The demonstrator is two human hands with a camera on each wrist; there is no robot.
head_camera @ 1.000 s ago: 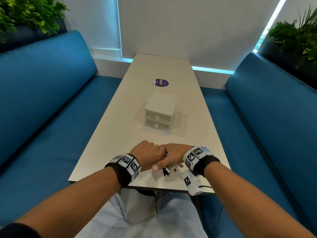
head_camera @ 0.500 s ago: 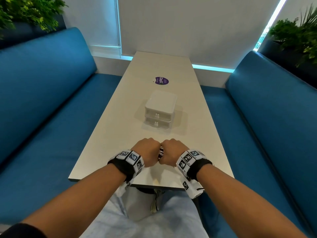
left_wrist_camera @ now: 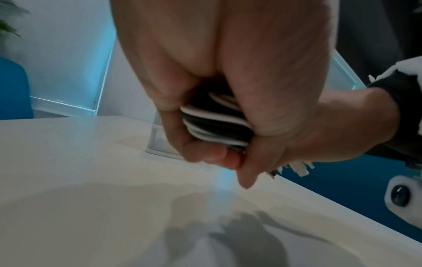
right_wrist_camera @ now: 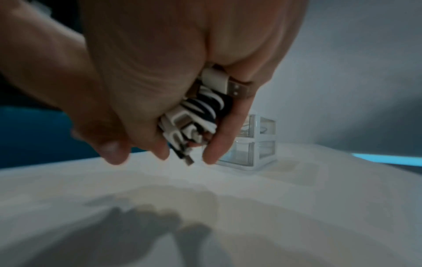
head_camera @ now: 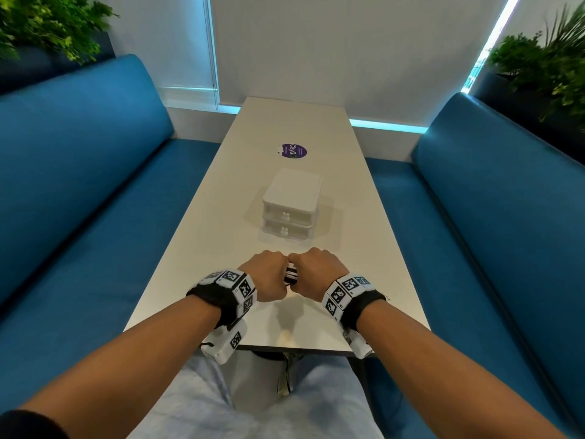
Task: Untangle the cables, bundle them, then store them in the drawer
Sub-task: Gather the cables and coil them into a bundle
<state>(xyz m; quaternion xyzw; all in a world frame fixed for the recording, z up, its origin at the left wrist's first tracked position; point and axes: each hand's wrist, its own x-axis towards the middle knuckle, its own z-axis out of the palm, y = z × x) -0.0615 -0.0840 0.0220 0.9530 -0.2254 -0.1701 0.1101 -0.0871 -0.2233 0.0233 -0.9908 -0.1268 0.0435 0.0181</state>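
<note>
Both your left hand (head_camera: pixel 266 275) and right hand (head_camera: pixel 316 274) clench one black-and-white cable bundle (head_camera: pixel 291 274) above the table (head_camera: pixel 202 248); drawer unit (head_camera: pixel 291 204) at 12 o'clock, both drawers closed.

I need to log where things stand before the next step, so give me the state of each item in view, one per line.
Cable bundle: black and white cables, coiled, held between both hands above the table.
Left hand: fingers curled round the bundle.
Right hand: fingers curled round the bundle, connector ends poking out below.
Drawer unit: two drawers, both closed.
Table: carries the drawer unit and a purple sticker.
</note>
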